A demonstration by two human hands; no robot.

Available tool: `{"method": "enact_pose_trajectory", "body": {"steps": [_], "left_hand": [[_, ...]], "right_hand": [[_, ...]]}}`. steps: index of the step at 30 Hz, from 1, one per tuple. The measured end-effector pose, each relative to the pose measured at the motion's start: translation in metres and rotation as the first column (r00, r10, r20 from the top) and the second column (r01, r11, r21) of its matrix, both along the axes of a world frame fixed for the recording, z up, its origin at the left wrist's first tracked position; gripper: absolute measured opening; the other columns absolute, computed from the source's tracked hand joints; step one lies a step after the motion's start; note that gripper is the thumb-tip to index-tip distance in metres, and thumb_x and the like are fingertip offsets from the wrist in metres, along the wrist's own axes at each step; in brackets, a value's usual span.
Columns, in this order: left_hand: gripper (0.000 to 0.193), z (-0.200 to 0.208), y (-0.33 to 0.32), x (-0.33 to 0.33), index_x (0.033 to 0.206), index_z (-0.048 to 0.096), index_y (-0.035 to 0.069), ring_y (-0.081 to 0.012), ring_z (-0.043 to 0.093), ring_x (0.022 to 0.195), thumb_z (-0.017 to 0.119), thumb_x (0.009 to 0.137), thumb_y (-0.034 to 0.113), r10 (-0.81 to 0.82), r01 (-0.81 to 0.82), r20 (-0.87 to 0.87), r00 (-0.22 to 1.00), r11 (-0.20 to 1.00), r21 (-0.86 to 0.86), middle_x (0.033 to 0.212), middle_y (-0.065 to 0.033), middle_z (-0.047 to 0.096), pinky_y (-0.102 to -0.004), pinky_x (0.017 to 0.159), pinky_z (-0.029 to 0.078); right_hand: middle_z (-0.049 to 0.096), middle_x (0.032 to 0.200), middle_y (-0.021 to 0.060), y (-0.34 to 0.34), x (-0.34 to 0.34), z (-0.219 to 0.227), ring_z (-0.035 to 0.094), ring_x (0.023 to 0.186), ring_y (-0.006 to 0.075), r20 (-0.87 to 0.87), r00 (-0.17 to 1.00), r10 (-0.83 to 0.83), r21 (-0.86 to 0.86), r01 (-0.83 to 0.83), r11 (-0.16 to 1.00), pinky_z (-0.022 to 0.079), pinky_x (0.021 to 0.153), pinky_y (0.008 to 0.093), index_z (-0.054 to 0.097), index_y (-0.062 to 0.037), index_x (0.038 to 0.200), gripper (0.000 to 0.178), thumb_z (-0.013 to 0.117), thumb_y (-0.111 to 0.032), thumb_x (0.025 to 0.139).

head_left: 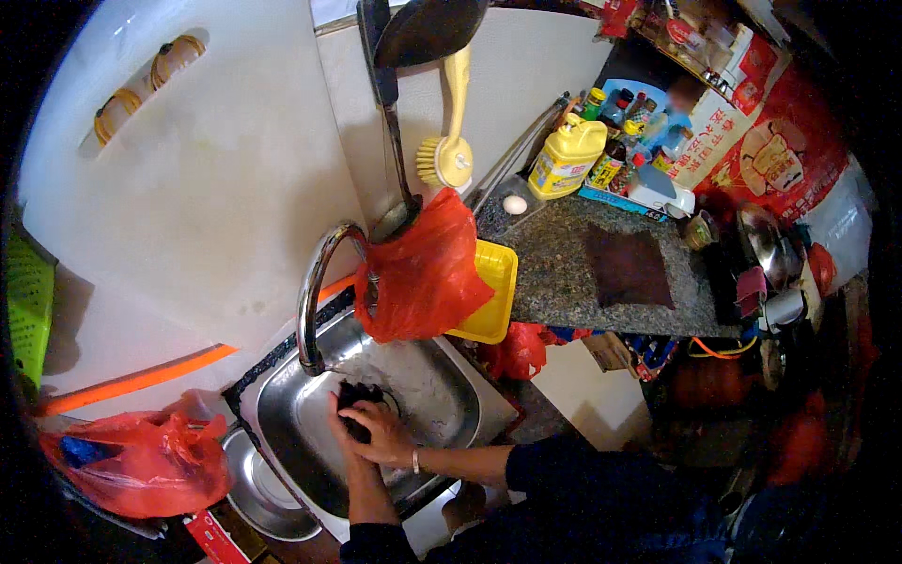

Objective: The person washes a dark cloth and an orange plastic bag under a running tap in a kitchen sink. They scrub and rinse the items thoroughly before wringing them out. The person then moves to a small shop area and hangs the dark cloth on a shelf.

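Both my hands are down in the steel sink (442,376), under the curved tap (315,282). My right hand (381,434) lies over a small dark object (357,395) and grips it. My left hand (340,423) is tucked beneath and beside the right one, also closed on the dark object. What the dark thing is cannot be made out. No running water is visible.
A red plastic bag (423,273) hangs just behind the tap, beside a yellow tray (493,291). A second red bag (141,461) and a steel bowl (254,489) sit left of the sink. The granite counter (564,273) holds a dark board (628,268), an egg (514,204), and a yellow bottle (564,155).
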State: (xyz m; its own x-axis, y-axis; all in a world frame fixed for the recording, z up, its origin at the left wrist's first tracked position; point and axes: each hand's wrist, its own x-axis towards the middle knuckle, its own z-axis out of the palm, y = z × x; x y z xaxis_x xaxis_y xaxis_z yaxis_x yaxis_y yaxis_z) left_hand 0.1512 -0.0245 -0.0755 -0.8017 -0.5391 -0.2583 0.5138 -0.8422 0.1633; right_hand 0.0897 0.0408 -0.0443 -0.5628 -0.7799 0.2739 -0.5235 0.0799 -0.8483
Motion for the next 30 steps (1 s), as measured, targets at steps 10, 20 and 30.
{"method": "enact_pose_trajectory", "body": {"steps": [10,20,30], "left_hand": [[0.051,0.037,0.046,-0.008,0.122,0.044,0.006,-0.0244,0.052,0.106,0.041,0.089,0.045,0.079,0.066,0.434,0.898,0.948,-0.310,0.118,-0.0087,0.052,-0.0385,0.092,0.041],[0.054,0.022,-0.014,0.022,0.110,0.049,0.005,-0.0238,0.056,0.087,0.044,0.086,0.052,0.038,-0.008,0.105,0.994,0.963,-0.270,0.101,-0.0105,0.056,-0.0379,0.080,0.045],[0.053,0.066,0.035,-0.019,0.129,0.037,0.009,-0.0271,0.047,0.111,0.046,0.089,0.042,0.089,-0.016,0.359,0.929,0.980,-0.200,0.124,-0.0104,0.047,-0.0427,0.090,0.042]], "right_hand": [[0.062,0.084,0.0158,-0.036,-0.062,-0.027,0.060,0.083,0.0308,0.221,0.951,-0.216,0.279,0.151,0.948,0.047,0.072,0.0398,0.059,-0.0047,0.085,0.018,0.055,-0.019,0.075],[0.055,0.096,0.0194,0.009,0.023,0.063,0.053,0.092,0.0348,-0.405,0.898,-0.173,0.069,0.218,0.974,0.040,0.082,0.0427,0.052,-0.0056,0.114,0.051,0.063,-0.036,0.075],[0.055,0.096,0.0218,-0.058,-0.035,-0.013,0.052,0.091,0.0379,0.303,0.907,-0.291,0.002,0.304,0.953,0.042,0.080,0.0443,0.052,0.0012,0.093,0.029,0.056,-0.020,0.074]]}}
